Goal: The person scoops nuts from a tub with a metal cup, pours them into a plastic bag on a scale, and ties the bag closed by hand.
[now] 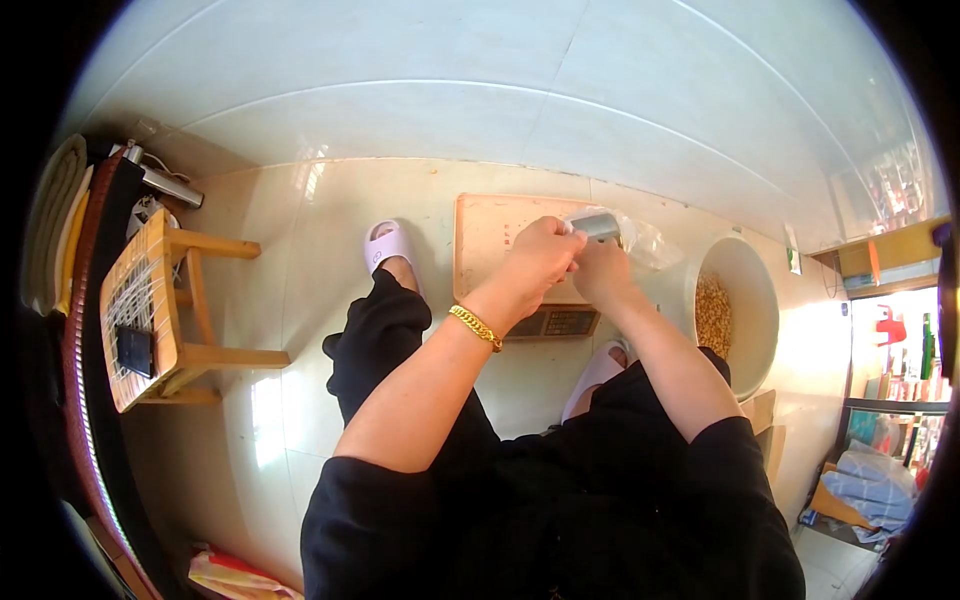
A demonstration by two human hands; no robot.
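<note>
Centrally, in the head view, the left hand [538, 262], grip pinched closed at one clear plastic bag [650, 242], meets the right hand [603, 272], grip indeterminable, beside one grey object [597, 226] above one scale [482, 235], near one bucket [755, 305] of beige pieces [712, 315].

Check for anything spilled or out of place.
One tiny orange speck lies on the floor near the wall, looking like a stray crumb, though it is too small to identify. No larger spill shows.
</note>
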